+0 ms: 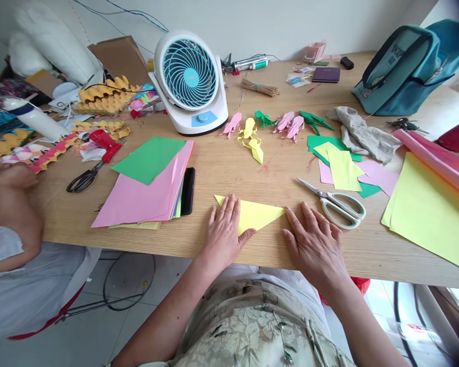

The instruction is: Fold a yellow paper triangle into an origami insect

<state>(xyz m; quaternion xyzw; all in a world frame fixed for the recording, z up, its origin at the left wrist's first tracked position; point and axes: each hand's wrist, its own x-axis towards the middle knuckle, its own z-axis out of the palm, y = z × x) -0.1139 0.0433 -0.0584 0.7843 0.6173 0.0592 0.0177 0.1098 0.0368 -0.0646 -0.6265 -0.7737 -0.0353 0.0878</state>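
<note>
A yellow paper triangle [257,214] lies on the wooden table near its front edge, its long side facing away from me. My left hand [225,229] rests flat over its left part, fingers stretched out. My right hand [315,239] lies palm down at the triangle's right tip, fingers spread, the index fingertip at the point. Scissors with pale handles [342,208] lie just beyond my right hand, blades pointing away to the left. Folded paper figures in pink [233,124], yellow [248,129] and green [315,122] stand farther back.
Colored sheets [145,196] and a dark phone [188,191] lie left. A white fan [191,76] stands behind. Paper scraps [342,165], yellow sheets [432,209], a cloth [367,132] and a teal bag [405,76] are right. Another person's arm [17,209] is far left.
</note>
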